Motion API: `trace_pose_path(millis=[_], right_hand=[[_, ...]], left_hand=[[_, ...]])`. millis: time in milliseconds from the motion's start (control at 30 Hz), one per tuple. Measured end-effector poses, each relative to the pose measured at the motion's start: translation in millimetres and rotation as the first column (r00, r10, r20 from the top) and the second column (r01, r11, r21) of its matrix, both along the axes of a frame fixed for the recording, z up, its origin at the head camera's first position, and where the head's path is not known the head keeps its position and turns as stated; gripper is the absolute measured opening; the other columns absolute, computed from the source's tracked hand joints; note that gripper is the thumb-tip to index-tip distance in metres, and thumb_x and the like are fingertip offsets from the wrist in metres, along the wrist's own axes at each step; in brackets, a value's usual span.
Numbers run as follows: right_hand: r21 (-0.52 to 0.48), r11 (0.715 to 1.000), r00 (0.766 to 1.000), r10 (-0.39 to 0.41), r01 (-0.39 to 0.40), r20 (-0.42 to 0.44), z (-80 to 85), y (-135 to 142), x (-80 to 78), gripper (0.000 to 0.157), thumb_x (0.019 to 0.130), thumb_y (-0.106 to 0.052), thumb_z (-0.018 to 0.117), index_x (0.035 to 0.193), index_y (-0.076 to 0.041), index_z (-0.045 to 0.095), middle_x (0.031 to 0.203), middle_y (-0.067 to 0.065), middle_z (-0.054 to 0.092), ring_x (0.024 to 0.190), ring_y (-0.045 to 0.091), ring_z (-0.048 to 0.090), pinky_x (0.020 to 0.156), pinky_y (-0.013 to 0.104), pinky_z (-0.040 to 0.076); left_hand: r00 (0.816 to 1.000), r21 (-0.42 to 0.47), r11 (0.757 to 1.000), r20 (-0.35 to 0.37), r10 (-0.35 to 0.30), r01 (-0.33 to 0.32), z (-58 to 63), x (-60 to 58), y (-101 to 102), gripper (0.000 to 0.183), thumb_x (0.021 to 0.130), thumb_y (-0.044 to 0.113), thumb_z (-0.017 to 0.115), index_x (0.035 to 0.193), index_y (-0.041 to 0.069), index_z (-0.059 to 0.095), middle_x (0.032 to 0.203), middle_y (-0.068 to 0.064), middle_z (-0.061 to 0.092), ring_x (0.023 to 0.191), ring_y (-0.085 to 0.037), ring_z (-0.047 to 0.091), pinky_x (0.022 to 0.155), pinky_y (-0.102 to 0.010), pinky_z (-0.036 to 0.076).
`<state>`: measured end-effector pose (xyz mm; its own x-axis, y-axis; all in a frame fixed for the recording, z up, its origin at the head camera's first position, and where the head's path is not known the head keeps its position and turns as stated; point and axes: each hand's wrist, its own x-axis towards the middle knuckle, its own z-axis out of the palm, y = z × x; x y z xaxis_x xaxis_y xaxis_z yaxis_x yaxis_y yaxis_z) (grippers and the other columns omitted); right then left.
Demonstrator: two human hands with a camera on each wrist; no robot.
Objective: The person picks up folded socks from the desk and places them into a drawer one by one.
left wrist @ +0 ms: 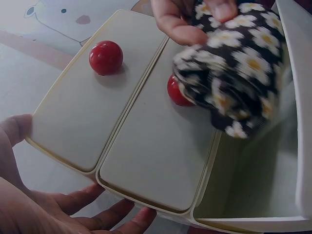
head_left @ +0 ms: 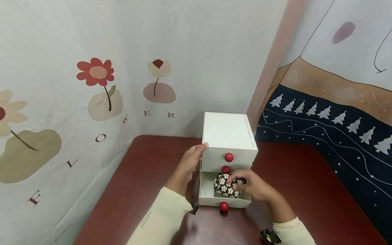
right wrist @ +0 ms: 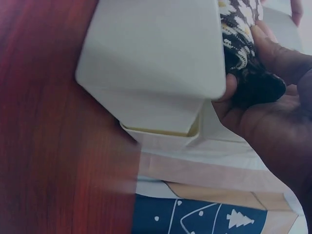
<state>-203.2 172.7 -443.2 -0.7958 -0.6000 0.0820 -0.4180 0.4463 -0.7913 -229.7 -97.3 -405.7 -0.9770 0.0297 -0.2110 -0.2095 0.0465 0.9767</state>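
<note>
A white three-drawer cabinet [head_left: 229, 131] with red ball knobs stands on the table. Its bottom drawer [head_left: 206, 187] is pulled out, while the upper two are closed. Over that drawer my right hand [head_left: 255, 185] grips a rolled-up cloth [head_left: 223, 186], black with white daisies. In the left wrist view, the cloth [left wrist: 248, 58] overlaps the middle drawer's knob and hangs at the drawer's opening. My left hand [head_left: 190, 161] rests against the cabinet's left side, its thumb near the top front corner and its fingers spread along the side [left wrist: 114, 214].
The reddish-brown table [head_left: 147, 177] extends around the cabinet. Behind it hangs a pale curtain [head_left: 196, 51] printed with flowers and letters. To the right is a dark blue cloth [head_left: 318, 136] with white trees. The open drawer's red knob [head_left: 224, 206] sticks out toward me.
</note>
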Motion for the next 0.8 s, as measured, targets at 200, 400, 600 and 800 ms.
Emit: trace_pose_path(millis=[200, 400, 600, 800], right_hand=[[0.059, 0.998, 0.999, 0.037, -0.037, -0.006, -9.2, -10, -0.8, 0.024, 0.097, 0.006, 0.072, 0.109, -0.013, 0.079, 0.112, 0.005, 0.077, 0.109, 0.016, 0.064, 0.096, 0.032, 0.053], [0.104, 0.991, 0.997, 0.079, -0.081, 0.027, -19.0, -16, -5.3, 0.021, 0.097, 0.009, 0.068, 0.102, -0.011, 0.073, 0.096, 0.003, 0.068, 0.09, 0.009, 0.056, 0.079, 0.026, 0.048], [0.198, 0.979, 0.998, 0.059, -0.056, -0.009, -21.8, -25, -6.1, 0.022, 0.096, 0.009, 0.069, 0.101, -0.012, 0.07, 0.093, 0.005, 0.066, 0.087, 0.007, 0.055, 0.078, 0.026, 0.047], [0.256, 0.966, 0.997, -0.004, 0.024, -0.077, -17.8, -31, 1.0, 0.023, 0.096, 0.009, 0.07, 0.106, -0.011, 0.074, 0.098, -0.001, 0.069, 0.089, 0.01, 0.057, 0.077, 0.027, 0.049]], left_hand=[[1.0, -0.007, 1.0, -0.002, 0.002, -0.002, -2.6, -1.4, 1, 0.075, 0.102, 0.064, 0.063, 0.154, 0.011, 0.058, 0.151, -0.016, 0.062, 0.14, -0.037, 0.054, 0.119, -0.08, 0.033], [1.0, -0.008, 1.0, 0.009, 0.008, -0.008, -4.9, -1.7, 1, 0.074, 0.101, 0.064, 0.063, 0.154, 0.012, 0.058, 0.15, -0.016, 0.064, 0.141, -0.038, 0.055, 0.119, -0.08, 0.032], [1.0, -0.005, 1.0, 0.012, 0.018, -0.018, -4.9, -3.3, 0, 0.073, 0.101, 0.064, 0.064, 0.153, 0.012, 0.059, 0.149, -0.016, 0.065, 0.14, -0.037, 0.057, 0.118, -0.08, 0.033], [1.0, -0.009, 1.0, 0.011, 0.01, -0.01, -3.3, -3.9, 0, 0.074, 0.102, 0.064, 0.063, 0.154, 0.012, 0.058, 0.149, -0.016, 0.064, 0.139, -0.037, 0.057, 0.119, -0.08, 0.033]])
